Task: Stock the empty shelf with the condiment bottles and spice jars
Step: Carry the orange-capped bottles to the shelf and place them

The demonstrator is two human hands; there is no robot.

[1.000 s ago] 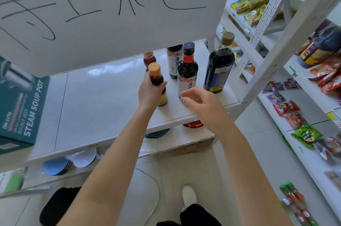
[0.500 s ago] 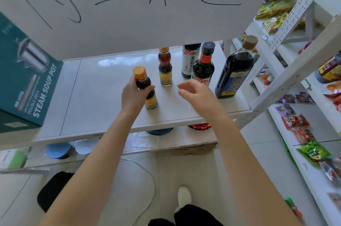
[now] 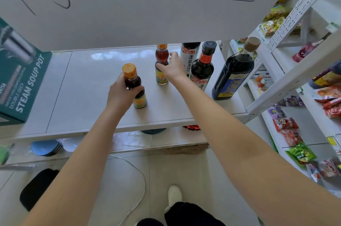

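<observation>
- Head view: the front small bottle (image 3: 135, 87), orange-capped, stands upright near the middle of the shelf (image 3: 88, 78). The left hand (image 3: 120, 94) holds it, fingers and thumb wrapped round its neck and shoulder.
- At its 1 o'clock, nearby, the rear small bottle (image 3: 162, 70) of the same kind stands upright. The right hand (image 3: 172, 68) is at it, thumb across its front and fingers curled at its right side. Whether that grip has closed I cannot tell.
- At 3 o'clock of the rear one stand three taller bottles. A white-label bottle (image 3: 191, 57) is at the back, with a red-necked bottle (image 3: 203, 67) just in front. A big dark bottle (image 3: 234, 72) is farthest right, near the shelf's end.
- Risk: the right wrist passes just beside the red-necked bottle. A sideways sweep while shifting the rear small bottle could knock it into its neighbour.
- Risk: both small bottles look narrow-based and are held high, so a push rather than a lift could tip one.
- At 9 o'clock a green box (image 3: 22, 81) sits on the shelf's left end. At 12 o'clock a paper sign (image 3: 129, 19) hangs over the back and hides some bottle tops, so a hand reaching there works partly blind.
</observation>
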